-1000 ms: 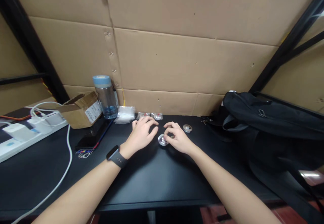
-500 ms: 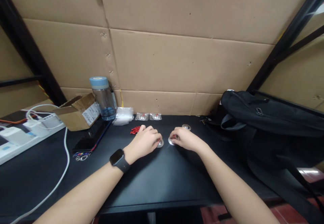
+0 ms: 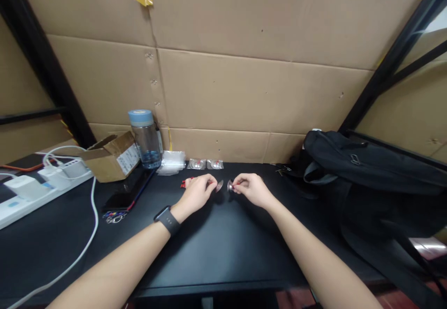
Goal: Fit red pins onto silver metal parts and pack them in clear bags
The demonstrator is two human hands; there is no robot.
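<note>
My left hand (image 3: pixel 199 191) is closed in a pinch on a clear round suction cup (image 3: pixel 220 186), which is tilted on its edge above the black table. Facing it, my right hand (image 3: pixel 254 190) pinches a second suction cup (image 3: pixel 230 186) with a bit of red at its back. A narrow gap separates the two cups. Behind my left hand, partly covered by it, lies a pile of small red pieces (image 3: pixel 183 184). Two clear bags (image 3: pixel 197 164) farther back each hold a round cup with something red.
A stack of clear plastic bags (image 3: pixel 172 162) lies by a water bottle (image 3: pixel 145 139). Left are an open cardboard box (image 3: pixel 111 157), a phone (image 3: pixel 127 192) and a white power strip (image 3: pixel 21 206) with a cable. A black backpack (image 3: pixel 370 183) stands right, and a cardboard wall (image 3: pixel 244 90) behind.
Both hands have lifted their suction cups off the table and turned them on edge, toward each other. My right hand now hides the cup behind it. The view has tilted up slightly.
</note>
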